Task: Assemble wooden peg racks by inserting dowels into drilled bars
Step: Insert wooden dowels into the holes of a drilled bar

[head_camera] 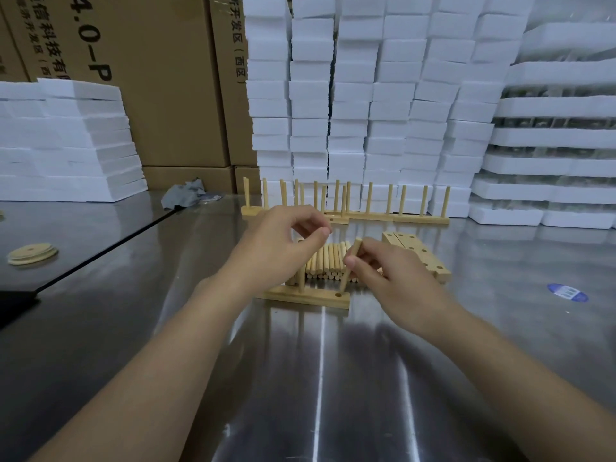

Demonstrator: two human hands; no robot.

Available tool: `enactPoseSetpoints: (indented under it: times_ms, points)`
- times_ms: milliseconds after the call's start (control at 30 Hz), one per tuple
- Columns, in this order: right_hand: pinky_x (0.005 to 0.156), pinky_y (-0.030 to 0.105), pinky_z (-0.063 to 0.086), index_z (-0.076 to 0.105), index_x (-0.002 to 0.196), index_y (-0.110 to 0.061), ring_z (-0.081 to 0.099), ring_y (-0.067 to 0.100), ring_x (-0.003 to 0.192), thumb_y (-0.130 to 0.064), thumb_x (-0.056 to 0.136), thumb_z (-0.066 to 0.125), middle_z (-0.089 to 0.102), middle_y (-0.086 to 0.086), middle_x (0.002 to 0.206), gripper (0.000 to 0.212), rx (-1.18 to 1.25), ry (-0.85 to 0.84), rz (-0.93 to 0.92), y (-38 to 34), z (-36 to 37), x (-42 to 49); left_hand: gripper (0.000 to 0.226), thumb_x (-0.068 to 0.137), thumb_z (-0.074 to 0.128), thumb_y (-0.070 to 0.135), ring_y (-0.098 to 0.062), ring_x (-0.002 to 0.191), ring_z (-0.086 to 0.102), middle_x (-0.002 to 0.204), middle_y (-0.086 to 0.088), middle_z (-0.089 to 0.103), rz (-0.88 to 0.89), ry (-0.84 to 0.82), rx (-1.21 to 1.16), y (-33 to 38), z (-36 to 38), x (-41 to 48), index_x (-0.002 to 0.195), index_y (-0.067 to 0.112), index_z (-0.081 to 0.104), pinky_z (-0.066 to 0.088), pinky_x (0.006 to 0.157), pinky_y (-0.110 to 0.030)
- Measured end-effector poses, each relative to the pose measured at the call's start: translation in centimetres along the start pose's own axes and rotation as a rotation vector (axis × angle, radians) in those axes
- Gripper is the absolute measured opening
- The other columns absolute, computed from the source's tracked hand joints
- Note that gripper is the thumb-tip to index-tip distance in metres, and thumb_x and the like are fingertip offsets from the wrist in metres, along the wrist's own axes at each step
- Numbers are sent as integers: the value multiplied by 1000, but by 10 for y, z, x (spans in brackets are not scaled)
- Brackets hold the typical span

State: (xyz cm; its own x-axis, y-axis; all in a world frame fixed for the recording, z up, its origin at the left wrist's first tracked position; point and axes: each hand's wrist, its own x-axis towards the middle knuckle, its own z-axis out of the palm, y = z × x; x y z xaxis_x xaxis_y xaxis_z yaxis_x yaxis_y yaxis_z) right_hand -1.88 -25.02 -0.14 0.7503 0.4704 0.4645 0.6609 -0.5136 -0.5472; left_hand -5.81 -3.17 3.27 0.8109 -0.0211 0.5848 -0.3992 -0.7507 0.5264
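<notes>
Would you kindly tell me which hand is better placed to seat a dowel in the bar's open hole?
Right. The right hand pinches a tilted dowel whose lower end sits just above the open hole in the bar; the left hand hovers higher, fingers curled, holding nothing visible.

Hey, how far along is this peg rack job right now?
Finished racks stand in a row at the back. The front bar has at least one standing peg, and the right hand pinches a tilted dowel, its lower end at the bar's open end hole. The left hand hovers curled above. Loose dowels and spare drilled bars behind it remain unused.
</notes>
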Motion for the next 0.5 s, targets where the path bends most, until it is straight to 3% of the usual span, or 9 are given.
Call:
enactPoseSetpoints:
  times_ms: [100, 233, 400, 500]
  points:
    - [66, 26, 43, 62, 91, -35, 62, 1, 78, -40, 107, 55, 67, -14, 77, 19, -19, -12, -14, 4, 3, 1, 14, 102, 63, 43, 4, 102, 64, 97, 27, 73, 29, 42, 110, 4, 2, -2, 103, 40, 76, 52, 91, -32]
    - [66, 27, 46, 60, 90, -35, 62, 3, 76, -41, 108, 53, 65, -16, 75, 20, -63, -37, -72, 2, 7, 2, 21, 107, 55, 40, 0, 111, 57, 113, 25, 71, 98, 46, 276, 17, 10, -5, 114, 39, 75, 45, 106, -41]
    - [67, 32, 49, 60, 95, -29, 61, 5, 73, -37, 108, 49, 65, -14, 78, 20, -149, -43, -89, 1, 12, 5, 36, 107, 45, 35, 0, 126, 58, 131, 23, 69, 124, -38, 212, 25, 16, -10, 130, 39, 72, 48, 110, -38]
    - [66, 32, 48, 63, 100, -27, 62, 6, 73, -35, 108, 49, 64, -17, 77, 19, -140, -48, -80, 1, 12, 7, 42, 96, 44, 34, -1, 116, 63, 119, 23, 74, 134, -64, 175, 30, 17, -13, 120, 39, 77, 55, 100, -42]
